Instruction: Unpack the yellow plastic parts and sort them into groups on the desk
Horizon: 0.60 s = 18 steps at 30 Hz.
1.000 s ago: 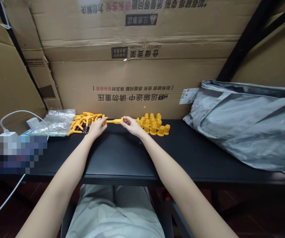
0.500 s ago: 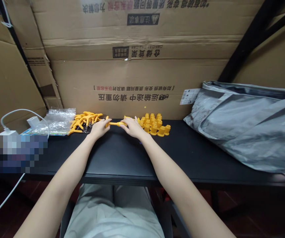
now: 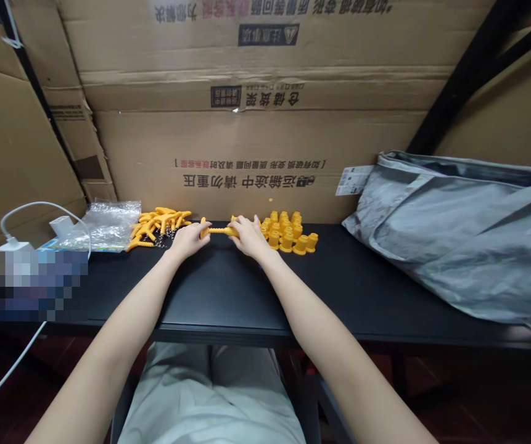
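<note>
A yellow piece with a ridged rod (image 3: 219, 230) is stretched level between my two hands, over the back of the black table. Its left end is gripped by my left hand (image 3: 190, 238), fingers closed round it. My right hand (image 3: 250, 237) has its fingers closed on the other end, which they partly hide. Beyond my left hand lies a heap of yellow branched pieces (image 3: 166, 217). Several yellow flanged caps (image 3: 286, 239) stand grouped just right of my right hand.
On the left are a clear plastic bag (image 3: 110, 225), a white charger (image 3: 14, 246) with a cable, and a blurred-out item. A grey bag (image 3: 469, 234) fills the right side. Cardboard (image 3: 246, 135) stands upright behind the black table (image 3: 228, 296).
Both hands have shifted very slightly to the right with the yellow piece still between them. The heap and the caps stay where they were.
</note>
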Tool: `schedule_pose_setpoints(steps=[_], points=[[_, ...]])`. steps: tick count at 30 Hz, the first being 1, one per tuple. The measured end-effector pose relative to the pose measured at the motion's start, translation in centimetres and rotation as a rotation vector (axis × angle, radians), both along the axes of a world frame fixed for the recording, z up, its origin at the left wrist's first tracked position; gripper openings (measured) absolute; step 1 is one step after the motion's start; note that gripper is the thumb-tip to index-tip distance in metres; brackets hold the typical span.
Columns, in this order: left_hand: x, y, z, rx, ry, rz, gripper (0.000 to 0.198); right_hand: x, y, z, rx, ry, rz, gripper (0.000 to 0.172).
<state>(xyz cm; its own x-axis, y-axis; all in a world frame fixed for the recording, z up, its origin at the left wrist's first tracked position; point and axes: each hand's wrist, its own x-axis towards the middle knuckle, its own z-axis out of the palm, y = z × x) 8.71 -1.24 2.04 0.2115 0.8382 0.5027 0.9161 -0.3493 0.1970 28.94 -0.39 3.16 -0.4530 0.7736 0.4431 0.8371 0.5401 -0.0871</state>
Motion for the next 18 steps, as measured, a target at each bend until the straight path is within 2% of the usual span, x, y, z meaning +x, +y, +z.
schedule_pose_setpoints(steps=[3, 7, 12, 18], points=[[-0.1, -0.1, 0.4, -0.016, -0.003, 0.062, 0.036, 0.2, 0.1, -0.1, 0.038, -0.012, -0.077, 0.023], [-1.2, 0.0, 0.8, 0.009, -0.064, 0.207, 0.034, 0.8, 0.4, -0.3, 0.056, 0.050, -0.200, 0.025], [-3.3, 0.4, 1.0, 0.052, -0.204, 0.386, 0.037, 1.5, 1.0, -0.9, -0.049, 0.127, -0.302, 0.028], [-5.0, 1.0, 0.4, 0.146, -0.275, 0.442, 0.040, 2.0, 1.3, -0.9, -0.171, 0.061, -0.405, 0.028]])
